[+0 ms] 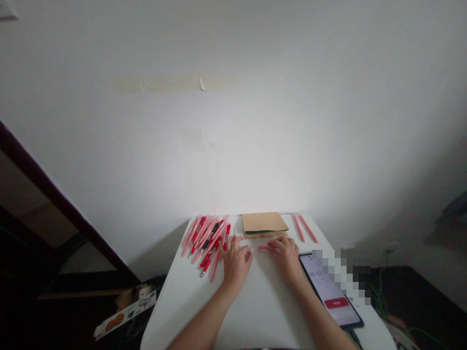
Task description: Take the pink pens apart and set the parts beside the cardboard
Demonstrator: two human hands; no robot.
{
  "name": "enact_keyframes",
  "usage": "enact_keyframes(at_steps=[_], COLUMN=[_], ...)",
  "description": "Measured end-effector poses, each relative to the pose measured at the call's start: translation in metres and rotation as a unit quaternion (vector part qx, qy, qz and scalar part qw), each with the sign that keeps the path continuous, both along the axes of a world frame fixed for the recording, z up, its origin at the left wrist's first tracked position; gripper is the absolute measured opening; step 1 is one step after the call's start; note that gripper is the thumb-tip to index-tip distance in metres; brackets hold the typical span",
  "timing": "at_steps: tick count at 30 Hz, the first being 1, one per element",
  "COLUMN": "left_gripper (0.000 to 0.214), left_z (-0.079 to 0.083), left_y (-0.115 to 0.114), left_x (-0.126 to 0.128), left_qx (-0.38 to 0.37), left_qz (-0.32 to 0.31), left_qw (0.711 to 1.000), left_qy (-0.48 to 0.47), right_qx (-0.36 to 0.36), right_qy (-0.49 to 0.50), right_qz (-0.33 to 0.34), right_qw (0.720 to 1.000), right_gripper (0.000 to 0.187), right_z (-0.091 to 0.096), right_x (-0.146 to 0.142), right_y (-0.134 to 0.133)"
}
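Note:
A heap of pink, red and dark pens (206,238) lies on the left of the white table. My left hand (235,260) is at the right edge of this heap, palm down, its fingers spread and curved with the thumb apart. A light pen tip shows just beyond its fingers; I see nothing clearly gripped there. My right hand (286,255) pinches a short pink pen piece (261,248) that points left toward my left hand. Most of that piece is covered by the fingers. Beyond both hands lies a brown paper envelope (264,222), slightly gaping at its near edge.
Two pink pens (303,228) lie side by side at the back right of the table. A phone (330,291) with a lit timer screen lies by my right forearm, a cable at its lower end. The wall (255,146) rises behind the table (251,316).

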State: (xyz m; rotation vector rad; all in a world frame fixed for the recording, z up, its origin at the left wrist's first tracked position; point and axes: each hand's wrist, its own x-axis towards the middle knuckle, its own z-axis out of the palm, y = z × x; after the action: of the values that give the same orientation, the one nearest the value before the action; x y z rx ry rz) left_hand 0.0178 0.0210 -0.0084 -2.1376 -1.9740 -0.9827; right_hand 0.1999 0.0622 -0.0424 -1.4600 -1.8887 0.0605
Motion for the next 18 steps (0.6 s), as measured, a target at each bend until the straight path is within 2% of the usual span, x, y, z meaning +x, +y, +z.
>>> enact_keyframes(at_steps=[12,18], left_gripper=[0.005,0.003], left_z=[-0.0007,-0.0007], left_y=[0.0028,0.0021], left_x=[0.0001,0.0005], left_qx=[-0.002,-0.003], left_qz=[0.004,0.004], left_qw=[1.0,1.0], left_qy=[0.011,0.019], right_qx=[-0.023,-0.02], right_qy=[0.004,-0.016], right_qz=[0.004,0.0], right_qw=[1.0,1.0], right_gripper=[0.016,0.016], right_z=[-0.0008,0.0081], right_x=[-0.0008,-0.0042], right_y=[0.0009,-0.0056])
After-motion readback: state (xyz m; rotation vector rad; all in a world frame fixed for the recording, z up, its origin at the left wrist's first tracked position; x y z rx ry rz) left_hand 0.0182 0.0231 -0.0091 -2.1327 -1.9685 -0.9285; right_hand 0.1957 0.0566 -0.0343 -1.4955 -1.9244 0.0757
